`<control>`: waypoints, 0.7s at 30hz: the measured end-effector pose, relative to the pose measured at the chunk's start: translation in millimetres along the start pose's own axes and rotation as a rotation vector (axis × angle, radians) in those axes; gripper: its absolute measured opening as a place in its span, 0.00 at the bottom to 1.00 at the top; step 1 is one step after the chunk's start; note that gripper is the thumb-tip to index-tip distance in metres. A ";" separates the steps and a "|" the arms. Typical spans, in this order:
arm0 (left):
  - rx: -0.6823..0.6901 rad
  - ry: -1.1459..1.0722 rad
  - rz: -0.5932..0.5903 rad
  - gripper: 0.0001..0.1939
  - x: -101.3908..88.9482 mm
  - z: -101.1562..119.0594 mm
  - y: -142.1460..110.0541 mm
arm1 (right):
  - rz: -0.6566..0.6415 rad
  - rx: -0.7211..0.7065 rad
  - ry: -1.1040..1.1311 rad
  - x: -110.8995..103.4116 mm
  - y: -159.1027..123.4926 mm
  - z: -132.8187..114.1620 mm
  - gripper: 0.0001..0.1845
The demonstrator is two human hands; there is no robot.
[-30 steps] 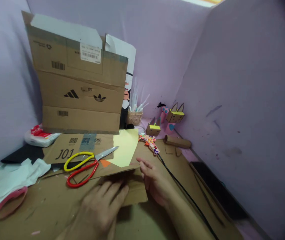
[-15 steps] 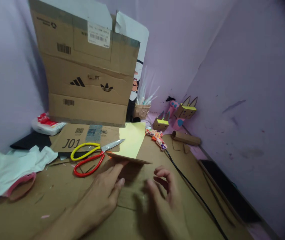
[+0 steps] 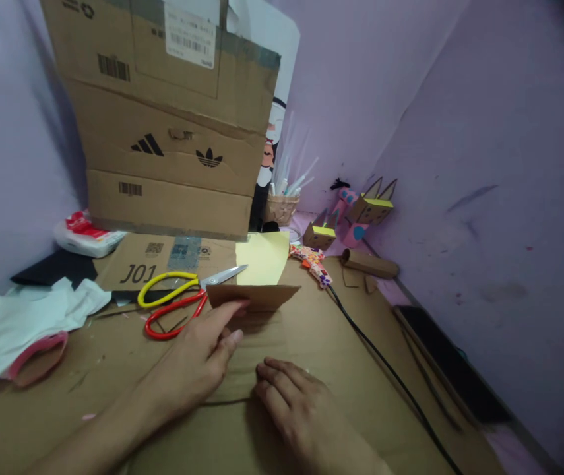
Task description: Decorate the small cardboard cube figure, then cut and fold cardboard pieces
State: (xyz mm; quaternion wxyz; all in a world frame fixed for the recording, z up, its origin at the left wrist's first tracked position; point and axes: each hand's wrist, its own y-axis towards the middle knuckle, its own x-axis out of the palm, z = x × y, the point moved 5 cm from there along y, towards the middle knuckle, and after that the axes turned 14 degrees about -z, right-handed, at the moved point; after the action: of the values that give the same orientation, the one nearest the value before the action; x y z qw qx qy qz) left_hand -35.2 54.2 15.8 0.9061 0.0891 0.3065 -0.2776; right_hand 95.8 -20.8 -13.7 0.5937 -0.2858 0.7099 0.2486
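Note:
A piece of brown cardboard (image 3: 254,343) lies in front of me, its far part folded up into a standing flap (image 3: 262,298). My left hand (image 3: 207,346) rests its outstretched fingers against the near face of that flap, with the thumb apart and free. Palm down, my right hand (image 3: 296,399) lies on the near part of the cardboard, fingers stretched out side by side. Just left of the flap are scissors (image 3: 201,285) with one yellow and one red handle, blades spread a little or together, I cannot tell. Pale yellow paper (image 3: 262,254) lies behind the flap.
A large cardboard box panel (image 3: 163,152) stands at the back. A patterned glue gun (image 3: 314,264) trails a black cord (image 3: 385,369) along the right. Cardboard animal figures (image 3: 368,204), a cardboard roll (image 3: 371,264) and a cup of sticks (image 3: 282,208) stand or lie behind. White cloth (image 3: 24,326) lies left.
The flap has tilted more upright under my left fingers. My right hand has come down from above, left and palm down, onto the cardboard. The view has tipped slightly downward.

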 end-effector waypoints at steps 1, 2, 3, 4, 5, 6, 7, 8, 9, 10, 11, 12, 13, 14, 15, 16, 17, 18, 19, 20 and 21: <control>-0.001 0.027 0.019 0.19 -2.1 1.7 -0.3 | 0.019 0.007 0.005 0.4 -4.4 1.1 0.14; -0.008 0.044 0.043 0.17 -4.5 3.2 -0.6 | 0.038 0.023 0.017 0.5 -8.7 2.4 0.14; -0.027 0.052 0.073 0.14 -7.2 4.1 -0.9 | 0.060 0.046 0.041 0.2 -12.7 4.2 0.14; -0.065 0.056 0.112 0.13 -10.4 4.1 -1.4 | 0.078 0.068 0.084 -0.4 -16.1 6.5 0.13; -0.118 0.059 0.155 0.11 -14.0 3.0 -2.1 | 0.097 0.093 0.150 -1.3 -18.8 9.7 0.12; -0.179 0.068 0.200 0.10 -17.8 1.1 -2.8 | 0.126 0.133 0.235 -2.9 -20.8 14.8 0.11; -0.244 0.087 0.242 0.11 -21.6 -1.6 -3.5 | 0.172 0.194 0.329 -5.0 -22.2 22.3 0.10; -0.306 0.115 0.282 0.12 -25.3 -5.0 -4.0 | 0.229 0.269 0.425 -7.0 -22.9 31.8 0.10; -0.352 0.144 0.325 0.14 -29.0 -8.9 -4.2 | 0.290 0.351 0.515 -8.6 -22.8 43.0 0.11; -0.377 0.155 0.368 0.15 -32.2 -13.2 -4.0 | 0.347 0.427 0.596 -9.7 -21.2 54.9 0.15; -0.380 0.141 0.400 0.14 -34.4 -18.1 -3.1 | 0.395 0.483 0.670 -10.1 -17.8 66.8 0.20; -0.363 0.106 0.420 0.13 -35.5 -23.0 -1.4 | 0.430 0.516 0.741 -10.3 -12.7 78.0 0.24; -0.325 0.060 0.424 0.13 -35.3 -27.1 1.1 | 0.455 0.526 0.801 -10.5 -6.2 87.8 0.26; -0.275 0.017 0.404 0.16 -33.8 -29.9 4.3 | 0.468 0.514 0.854 -11.0 1.2 95.7 0.27; -0.228 -0.019 0.365 0.19 -31.2 -31.2 7.6 | 0.455 0.483 0.898 -11.5 9.2 101.0 0.24; -0.199 -0.053 0.316 0.19 -27.9 -31.5 10.5 | 0.423 0.441 0.938 -11.8 16.8 103.4 0.19; -0.187 -0.087 0.271 0.17 -24.6 -30.6 12.5 | 0.391 0.400 0.970 -12.3 22.7 103.6 0.14; -0.188 -0.132 0.237 0.14 -21.7 -28.6 13.5 | 0.370 0.369 1.006 -13.0 26.3 102.1 0.11; -0.196 -0.189 0.219 0.13 -19.3 -25.8 13.5 | 0.372 0.353 1.047 -13.7 27.2 99.8 0.10; -0.210 -0.261 0.219 0.14 -17.5 -22.7 12.5 | 0.400 0.352 1.093 -14.7 25.5 97.3 0.10; -0.221 -0.336 0.226 0.14 -15.8 -19.3 11.0 | 0.451 0.362 1.138 -15.8 21.5 95.0 0.10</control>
State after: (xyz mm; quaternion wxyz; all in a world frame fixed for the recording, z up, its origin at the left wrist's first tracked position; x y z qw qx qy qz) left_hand -49.2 76.8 10.0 0.9740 -0.0244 0.1681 -0.1498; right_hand 149.4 62.1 -14.1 0.0960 -0.1119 0.9877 0.0528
